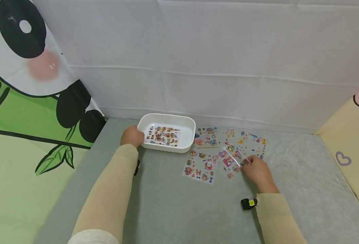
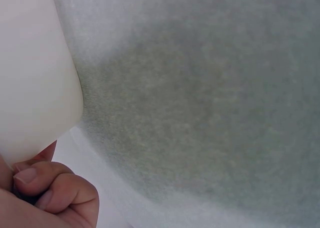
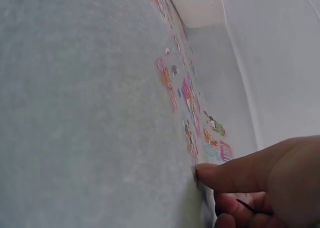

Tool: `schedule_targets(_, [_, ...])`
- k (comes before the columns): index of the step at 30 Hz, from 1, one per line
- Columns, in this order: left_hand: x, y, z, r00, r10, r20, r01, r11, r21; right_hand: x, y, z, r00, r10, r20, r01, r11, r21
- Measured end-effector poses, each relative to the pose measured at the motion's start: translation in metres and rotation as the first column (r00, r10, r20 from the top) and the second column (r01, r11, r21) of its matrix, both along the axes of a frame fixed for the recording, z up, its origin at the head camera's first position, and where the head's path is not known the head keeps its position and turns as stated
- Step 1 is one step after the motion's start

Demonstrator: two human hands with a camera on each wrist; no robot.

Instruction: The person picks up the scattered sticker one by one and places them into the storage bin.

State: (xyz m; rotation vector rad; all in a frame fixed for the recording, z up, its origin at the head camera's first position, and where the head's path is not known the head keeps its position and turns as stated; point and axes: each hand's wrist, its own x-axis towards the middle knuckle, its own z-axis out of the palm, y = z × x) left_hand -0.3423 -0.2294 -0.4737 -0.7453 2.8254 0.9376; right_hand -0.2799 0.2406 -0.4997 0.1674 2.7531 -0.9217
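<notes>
A white plastic tray (image 1: pixel 186 135) stands near the back of the table, with a clear sheet of small cartoon stickers (image 1: pixel 164 135) lying in it. At its left end my left hand (image 1: pixel 132 136) grips the wall; the left wrist view shows curled fingers (image 2: pixel 67 190) beside the tray's side. To the right, my right hand (image 1: pixel 258 173) pinches the corner of a transparent sticker sheet (image 1: pixel 228 161) with pink and multicoloured figures. In the right wrist view the thumb (image 3: pixel 215 175) presses on that sheet's edge. Part of the sheet overlaps other sticker sheets (image 1: pixel 197 166).
More clear sticker sheets (image 1: pixel 249 140) lie spread beside the tray on the grey tabletop (image 1: pixel 179 210). A white cloth wall (image 1: pixel 203 88) rises directly behind the table. Printed cartoon panels flank both sides. Each wrist wears a small black camera (image 1: pixel 247 204).
</notes>
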Motion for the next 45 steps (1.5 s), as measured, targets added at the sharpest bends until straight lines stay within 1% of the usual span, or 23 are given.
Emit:
schedule_targets(5, [-0.001, -0.001, 0.0, 1.0, -0.002, -0.005, 0.002, 1.0, -0.001, -0.002, 0.004, 0.001, 0.999, 0.024, -0.043, -0.025, 0.999, -0.028])
schedule_targets(11, [-0.003, -0.003, -0.002, 1.0, 0.005, 0.002, -0.005, 1.0, 0.007, -0.004, 0.008, 0.003, 0.989, 0.053, -0.135, -0.062, 0.996, -0.061])
schedule_targets(14, [-0.004, -0.003, -0.004, 1.0, 0.009, 0.002, -0.009, 1.0, 0.008, -0.005, 0.009, 0.004, 0.988, 0.052, -0.149, -0.063, 0.995, -0.072])
schedule_targets(21, [-0.006, -0.003, -0.004, 1.0, 0.008, 0.008, -0.008, 1.0, 0.002, -0.008, 0.009, 0.007, 0.991, 0.05, -0.12, -0.064, 0.992, -0.111])
schedule_targets(30, [-0.006, 0.0, -0.002, 1.0, 0.011, 0.003, -0.011, 1.0, -0.015, -0.01, 0.008, 0.013, 0.998, 0.058, -0.028, -0.063, 0.971, -0.231])
schedule_targets(36, [-0.006, -0.001, -0.003, 1.0, 0.007, 0.007, -0.006, 1.0, -0.028, -0.012, 0.007, 0.023, 0.997, 0.073, -0.035, -0.08, 0.956, -0.282])
schedule_targets(40, [-0.005, -0.003, -0.004, 1.0, 0.007, 0.01, -0.007, 0.999, -0.031, -0.017, 0.007, 0.03, 0.995, 0.088, -0.043, -0.097, 0.944, -0.316])
schedule_targets(45, [-0.005, -0.004, -0.006, 1.0, 0.001, 0.014, -0.001, 1.0, -0.025, -0.025, 0.004, 0.037, 0.993, 0.12, -0.014, -0.118, 0.943, -0.311])
